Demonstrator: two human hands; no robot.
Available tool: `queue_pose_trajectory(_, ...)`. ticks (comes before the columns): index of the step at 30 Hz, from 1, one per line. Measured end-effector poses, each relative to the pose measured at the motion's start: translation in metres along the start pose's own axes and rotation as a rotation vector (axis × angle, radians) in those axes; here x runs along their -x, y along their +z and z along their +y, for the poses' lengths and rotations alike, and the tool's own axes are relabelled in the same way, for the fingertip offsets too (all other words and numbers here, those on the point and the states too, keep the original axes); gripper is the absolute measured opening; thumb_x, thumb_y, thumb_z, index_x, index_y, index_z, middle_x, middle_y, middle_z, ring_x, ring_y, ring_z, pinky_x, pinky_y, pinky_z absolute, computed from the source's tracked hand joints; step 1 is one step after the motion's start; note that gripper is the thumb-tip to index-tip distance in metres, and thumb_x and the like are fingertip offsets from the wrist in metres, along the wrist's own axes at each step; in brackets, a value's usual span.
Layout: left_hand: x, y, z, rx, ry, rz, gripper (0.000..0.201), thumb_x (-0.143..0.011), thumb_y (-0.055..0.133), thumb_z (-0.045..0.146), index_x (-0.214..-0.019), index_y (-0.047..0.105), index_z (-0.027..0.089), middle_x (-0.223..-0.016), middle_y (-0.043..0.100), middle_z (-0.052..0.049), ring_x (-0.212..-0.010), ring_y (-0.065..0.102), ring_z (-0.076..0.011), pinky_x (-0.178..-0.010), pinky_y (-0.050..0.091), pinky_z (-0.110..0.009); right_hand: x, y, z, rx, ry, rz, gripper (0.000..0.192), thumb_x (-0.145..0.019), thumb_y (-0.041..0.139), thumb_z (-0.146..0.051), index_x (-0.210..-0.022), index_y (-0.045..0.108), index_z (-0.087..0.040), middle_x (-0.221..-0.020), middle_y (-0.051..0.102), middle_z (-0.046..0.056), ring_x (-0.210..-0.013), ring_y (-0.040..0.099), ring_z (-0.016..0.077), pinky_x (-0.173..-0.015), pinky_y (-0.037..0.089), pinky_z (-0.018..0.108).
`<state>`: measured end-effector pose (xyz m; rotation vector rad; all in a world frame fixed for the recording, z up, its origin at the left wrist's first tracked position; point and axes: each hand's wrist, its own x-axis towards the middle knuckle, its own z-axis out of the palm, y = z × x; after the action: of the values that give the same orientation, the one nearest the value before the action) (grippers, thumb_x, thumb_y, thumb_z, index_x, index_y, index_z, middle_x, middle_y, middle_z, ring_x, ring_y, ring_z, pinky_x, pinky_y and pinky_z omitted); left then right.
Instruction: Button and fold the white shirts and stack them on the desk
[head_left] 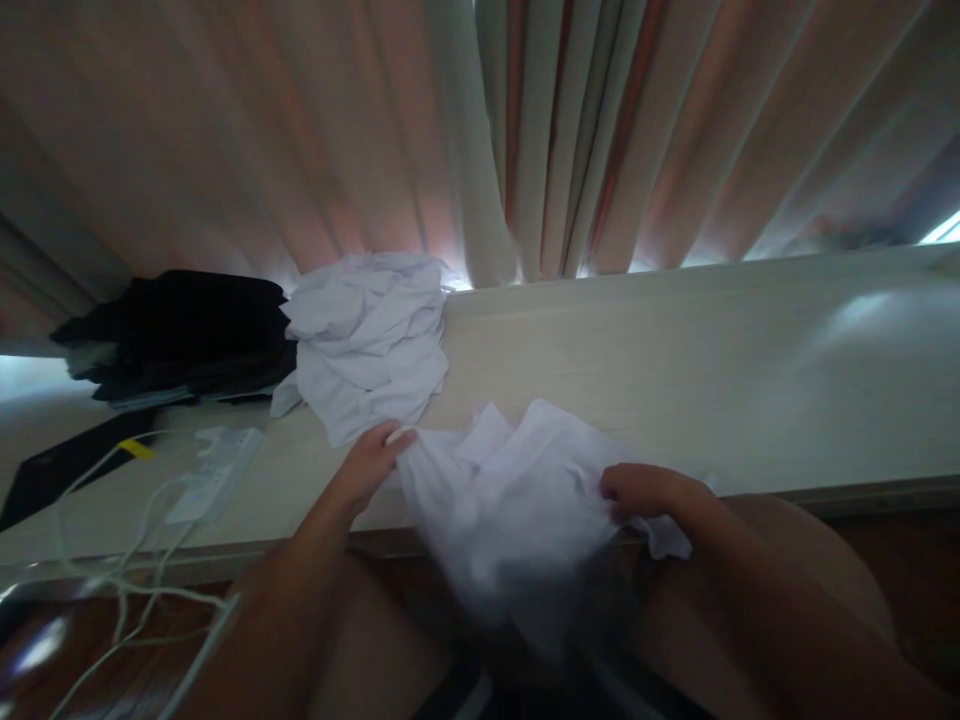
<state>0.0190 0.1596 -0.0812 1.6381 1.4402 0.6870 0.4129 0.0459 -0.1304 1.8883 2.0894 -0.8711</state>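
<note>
A white garment [517, 500] hangs over the front edge of a pale wooden ledge [675, 370] and down toward my lap. My left hand [367, 462] pinches its left edge on the ledge. At its right side, my right hand [645, 492] is closed on a fold of the same cloth. A crumpled pile of white clothes [367, 340] lies just behind my left hand.
A stack of dark clothes [180, 335] sits at the far left of the ledge. A white power strip [217, 465] with loose white cables [127, 590] lies left of my arm. Pleated curtains [525, 130] hang behind the ledge.
</note>
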Motion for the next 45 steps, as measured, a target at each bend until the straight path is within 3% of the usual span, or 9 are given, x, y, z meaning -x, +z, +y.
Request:
queue_pose_trajectory(4, 0.007, -0.019, -0.014, -0.071, -0.049, 0.205, 0.032, -0.083, 0.052, 0.046, -0.087, 0.063, 0.017, -0.078, 0.064, -0.003, -0.070, 0.056, -0.0192, -0.059, 0.045, -0.028, 0.004, -0.009, 0.001, -0.010, 0.066, 0.159, 0.017, -0.054, 0.078, -0.009, -0.062, 0.066, -0.019, -0.070, 0.068, 0.008, -0.066, 0.065, 0.0246, -0.062, 0.044, 0.033)
queue_pose_trajectory(10, 0.015, -0.008, -0.013, -0.179, 0.111, 0.308, 0.027, -0.088, 0.047, 0.044, -0.076, 0.053, 0.021, -0.074, 0.059, 0.000, -0.076, 0.054, -0.0190, -0.070, 0.045, -0.028, -0.031, -0.016, -0.074, -0.062, -0.127, 0.557, 0.041, -0.092, 0.053, -0.031, -0.131, 0.054, -0.019, -0.133, 0.060, 0.016, -0.121, 0.055, 0.0255, -0.103, 0.039, 0.040)
queue_pose_trajectory(15, 0.040, -0.010, 0.002, -0.178, 0.090, 0.325, 0.029, -0.087, 0.047, 0.048, -0.074, 0.050, 0.023, -0.074, 0.060, -0.001, -0.078, 0.055, -0.0207, -0.070, 0.046, -0.029, -0.081, 0.006, -0.125, 0.052, -0.099, 0.477, 0.051, -0.092, 0.054, -0.044, -0.137, 0.049, -0.022, -0.141, 0.053, 0.016, -0.133, 0.043, 0.0316, -0.112, 0.022, 0.058)
queue_pose_trajectory(22, 0.039, -0.045, -0.041, -0.390, 0.004, 0.152, 0.031, -0.086, 0.052, 0.049, -0.070, 0.051, 0.022, -0.071, 0.059, -0.001, -0.076, 0.058, -0.0221, -0.072, 0.045, -0.031, -0.088, 0.009, -0.101, 0.102, -0.051, 0.443, 0.019, -0.092, 0.053, -0.027, -0.101, 0.067, -0.019, -0.115, 0.066, 0.015, -0.119, 0.048, 0.0338, -0.104, 0.022, 0.059)
queue_pose_trajectory(26, 0.026, -0.021, -0.064, -0.562, 0.003, 0.104, 0.011, -0.082, 0.057, 0.030, -0.086, 0.061, 0.020, -0.092, 0.067, -0.005, -0.091, 0.062, -0.0239, -0.086, 0.047, -0.035, -0.085, 0.009, -0.087, 0.047, -0.030, 0.470, 0.019, -0.094, 0.052, -0.032, -0.101, 0.064, -0.019, -0.110, 0.067, 0.013, -0.109, 0.053, 0.0298, -0.094, 0.033, 0.048)
queue_pose_trajectory(30, 0.019, 0.028, -0.050, -0.531, 0.213, 0.076, 0.032, -0.083, 0.052, 0.017, -0.113, 0.064, 0.021, -0.122, 0.064, -0.010, -0.118, 0.055, -0.0248, -0.105, 0.038, -0.037, -0.086, 0.019, -0.083, -0.055, -0.030, 0.525, 0.021, -0.096, 0.049, -0.034, -0.100, 0.063, -0.019, -0.102, 0.068, 0.010, -0.102, 0.056, 0.0257, -0.088, 0.037, 0.039)
queue_pose_trajectory(34, 0.001, 0.054, -0.030, -0.312, -0.011, -0.007, 0.025, -0.089, 0.052, 0.033, -0.105, 0.065, 0.018, -0.103, 0.070, -0.012, -0.101, 0.063, -0.0253, -0.090, 0.044, -0.035, -0.085, 0.032, -0.080, -0.191, -0.077, 0.614, 0.019, -0.095, 0.049, -0.032, -0.098, 0.063, -0.019, -0.101, 0.068, 0.008, -0.098, 0.058, 0.0221, -0.087, 0.039, 0.034)
queue_pose_trajectory(40, -0.026, 0.060, -0.014, -0.123, -0.109, -0.094, 0.038, -0.073, 0.070, 0.052, -0.075, 0.066, 0.014, -0.069, 0.068, -0.010, -0.079, 0.065, -0.0278, -0.068, 0.045, -0.032, -0.086, 0.045, -0.076, -0.402, -0.131, 0.740, 0.017, -0.093, 0.047, -0.029, -0.097, 0.061, -0.019, -0.101, 0.067, 0.008, -0.096, 0.060, 0.0202, -0.089, 0.045, 0.033)
queue_pose_trajectory(45, -0.007, 0.048, 0.014, 0.078, -0.058, -0.092, 0.046, -0.079, 0.058, 0.060, -0.084, 0.067, 0.015, -0.076, 0.069, -0.008, -0.079, 0.064, -0.0239, -0.068, 0.047, -0.032, -0.066, 0.032, -0.078, -0.476, -0.160, 0.772, 0.012, -0.087, 0.054, -0.028, -0.090, 0.060, -0.019, -0.095, 0.064, 0.007, -0.092, 0.060, 0.0204, -0.087, 0.046, 0.034)
